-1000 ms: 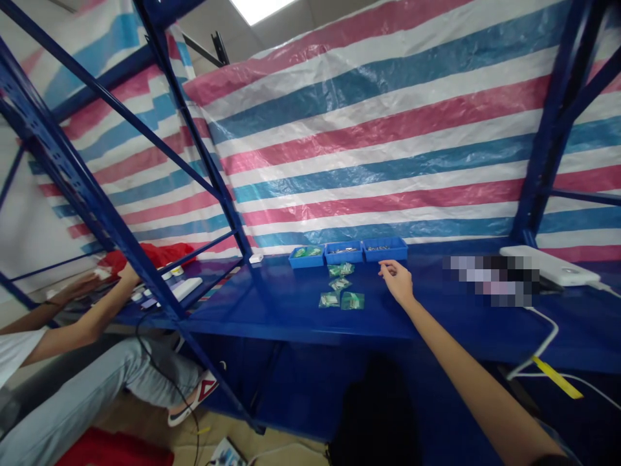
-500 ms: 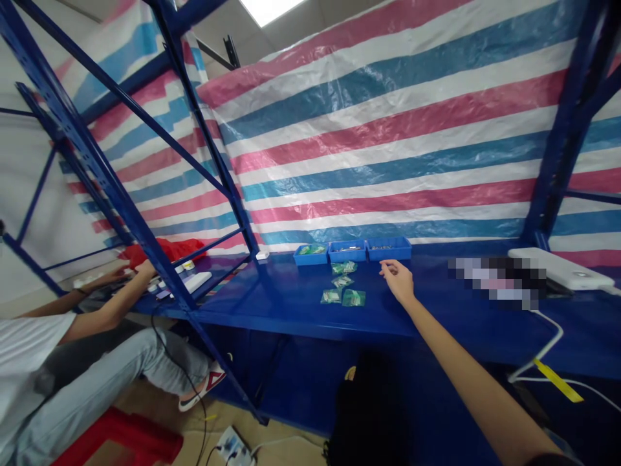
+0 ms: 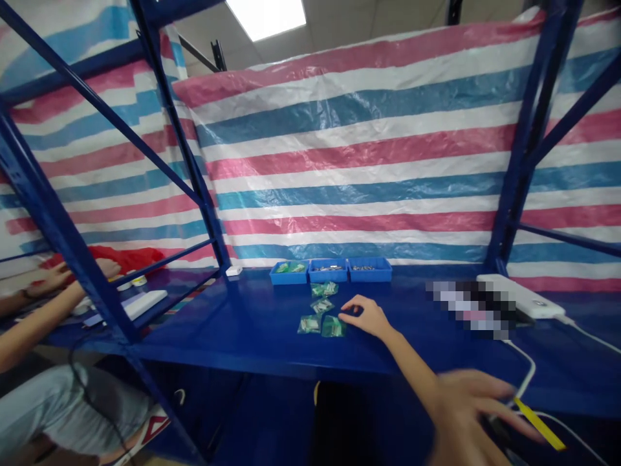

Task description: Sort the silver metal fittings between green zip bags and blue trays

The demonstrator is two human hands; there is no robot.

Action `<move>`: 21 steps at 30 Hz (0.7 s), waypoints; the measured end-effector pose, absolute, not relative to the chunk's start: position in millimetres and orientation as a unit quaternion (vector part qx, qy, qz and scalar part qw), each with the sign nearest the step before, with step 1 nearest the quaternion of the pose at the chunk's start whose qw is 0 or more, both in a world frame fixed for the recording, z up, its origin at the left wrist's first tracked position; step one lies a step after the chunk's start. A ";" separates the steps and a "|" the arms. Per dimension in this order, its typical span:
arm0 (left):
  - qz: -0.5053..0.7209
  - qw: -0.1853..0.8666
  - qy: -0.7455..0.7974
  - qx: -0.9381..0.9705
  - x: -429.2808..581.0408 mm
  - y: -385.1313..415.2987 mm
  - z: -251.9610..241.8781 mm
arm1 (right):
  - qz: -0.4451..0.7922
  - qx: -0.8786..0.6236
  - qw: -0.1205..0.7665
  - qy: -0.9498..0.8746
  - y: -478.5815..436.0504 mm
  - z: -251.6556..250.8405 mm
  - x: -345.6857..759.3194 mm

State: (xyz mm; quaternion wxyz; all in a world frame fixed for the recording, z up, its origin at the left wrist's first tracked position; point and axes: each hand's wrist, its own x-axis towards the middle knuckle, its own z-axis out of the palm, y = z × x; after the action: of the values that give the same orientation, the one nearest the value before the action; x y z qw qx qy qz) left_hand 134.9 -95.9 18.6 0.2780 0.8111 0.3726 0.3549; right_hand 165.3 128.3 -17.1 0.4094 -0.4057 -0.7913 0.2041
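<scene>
My right hand (image 3: 369,316) reaches over the blue shelf top. Its thumb and forefinger curve towards each other with a gap between them, and I see nothing held. The thumb tip is at the edge of a small clear-and-green packet (image 3: 334,327); whether it touches is unclear. Beside that lie a second packet (image 3: 309,324), a small packet (image 3: 322,305) and, further back, a packet (image 3: 324,289). My left hand (image 3: 473,414), smeared by motion, is over my right forearm at the lower right. Its fingers are spread, with nothing visible in them.
Three blue bins stand along the back: one with green packets (image 3: 289,279), two with small parts, the middle bin (image 3: 328,277) and right bin (image 3: 369,275). A white device (image 3: 521,298) with a cable lies right. Another person's arm (image 3: 43,317) works beyond the left post (image 3: 63,239).
My right hand has come down and nearer, from beside the right bin to the front packets. My left hand has entered at the lower right. The view has turned rightward.
</scene>
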 end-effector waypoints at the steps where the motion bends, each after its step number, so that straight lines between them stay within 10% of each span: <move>1: 0.370 0.262 0.385 0.804 123.9 -80.6 23.3 | 0.207 -0.395 0.394 -0.804 127.4 -16.4 163.7; 9: 0.359 -0.035 0.679 0.639 -15.2 29.4 -0.9 | 0.223 -0.338 0.322 -0.855 123.9 -16.9 154.4; 21: 0.260 -0.090 0.715 0.643 -34.3 66.7 -15.5 | 0.203 -0.398 0.382 -0.809 139.9 -25.7 158.1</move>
State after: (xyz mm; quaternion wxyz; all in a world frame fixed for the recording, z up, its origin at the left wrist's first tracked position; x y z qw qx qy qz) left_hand -34.3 66.7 -15.5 -0.0899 0.6431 0.7145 0.2604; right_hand 158.1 139.9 -25.7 0.3819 -0.3984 -0.8087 0.2034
